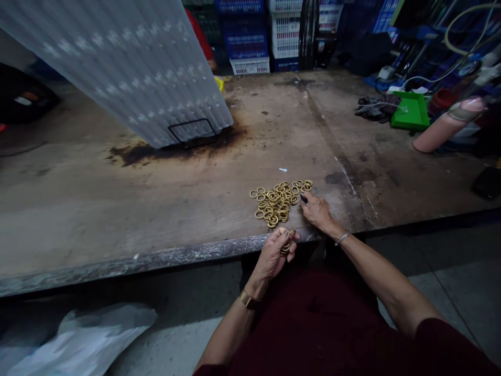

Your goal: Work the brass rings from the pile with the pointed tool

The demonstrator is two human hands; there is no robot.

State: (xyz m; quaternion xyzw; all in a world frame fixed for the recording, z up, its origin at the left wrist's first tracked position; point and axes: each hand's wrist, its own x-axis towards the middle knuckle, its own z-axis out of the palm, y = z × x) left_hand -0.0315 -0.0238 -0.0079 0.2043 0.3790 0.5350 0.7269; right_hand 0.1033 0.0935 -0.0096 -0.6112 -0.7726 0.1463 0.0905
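A loose heap of brass-coloured metal rings (275,198) lies on the worn wooden table (203,203), close to its front edge. Just in front of the heap, my left hand (272,255) is closed around several of the same rings (285,249), held stacked together in its fingers. At the right side of the heap, my right hand (320,213) rests low over the tabletop. Its fingers are closed on a small dark piece (303,199), too small to identify, whose end points toward the rings.
Grey ribbed sheets (156,78) stand tilted in a black wire stand (191,128) at back left. A green tray (410,110) and a pink cylinder (446,125) are at right. Stacked crates (245,42) stand behind. A plastic bag (90,334) lies below the table.
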